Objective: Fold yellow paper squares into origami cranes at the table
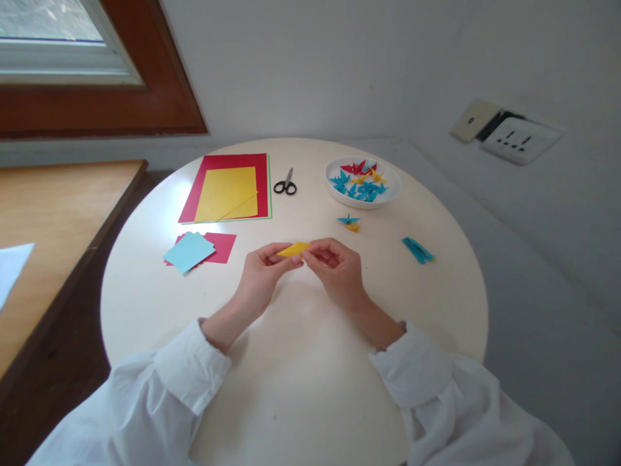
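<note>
Yellow folded-paper diamond [293,249] held over mid round white counter [301,388]: L grip [263,275] pinches its 9 o'clock side, R grip [339,266] its 3 o'clock end. Prob. best: keep L steady, line up edges, then press creases flat w/ R.

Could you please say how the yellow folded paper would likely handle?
The yellow folded paper looks small and thin, so it is probably light. It holds a straight-edged shape, suggesting some stiffness; its flatness makes rolling unlikely.
</note>
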Motion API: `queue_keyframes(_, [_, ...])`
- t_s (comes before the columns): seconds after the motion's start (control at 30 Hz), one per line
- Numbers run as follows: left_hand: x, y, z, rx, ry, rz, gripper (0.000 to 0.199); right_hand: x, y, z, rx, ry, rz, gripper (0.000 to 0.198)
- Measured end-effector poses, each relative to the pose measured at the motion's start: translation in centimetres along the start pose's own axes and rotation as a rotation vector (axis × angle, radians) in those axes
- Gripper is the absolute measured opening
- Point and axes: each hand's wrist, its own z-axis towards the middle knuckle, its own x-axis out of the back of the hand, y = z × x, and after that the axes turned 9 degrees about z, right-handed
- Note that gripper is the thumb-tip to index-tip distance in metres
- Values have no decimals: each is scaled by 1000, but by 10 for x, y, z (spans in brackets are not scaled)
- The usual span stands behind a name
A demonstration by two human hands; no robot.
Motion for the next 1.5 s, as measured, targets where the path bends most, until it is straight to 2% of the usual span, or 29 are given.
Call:
queue_keyframes(0.37, [2, -5, 2, -69, 44, 58, 26, 0, 2, 4, -136, 17, 115, 32])
queue_keyframes(0.53, [3, -5, 3, -59, 48, 47, 29, 1, 2, 5, -157, 13, 141, 32])
queue_keyframes(0.73, [3, 0, 1, -14, -13, 2, 27, 3, 1, 7, -191, 67, 171, 34])
queue_keyframes(0.97, [3, 2, 1, -58, 24, 68, 27, 2, 1, 7, -204, 61, 176, 35])
queue_keyframes(1.17, [4, 1, 1, -68, 56, 117, 35, 2, 1, 6, -220, 13, 153, 34])
queue_keyframes(1.33, [5, 0, 3, -42, -5, 18, 33, 2, 0, 6, -206, 61, 146, 31])
queue_keyframes(1.5, [4, -1, 3, -4, -84, 75, 21, 2, 0, 6, -173, 87, 128, 27])
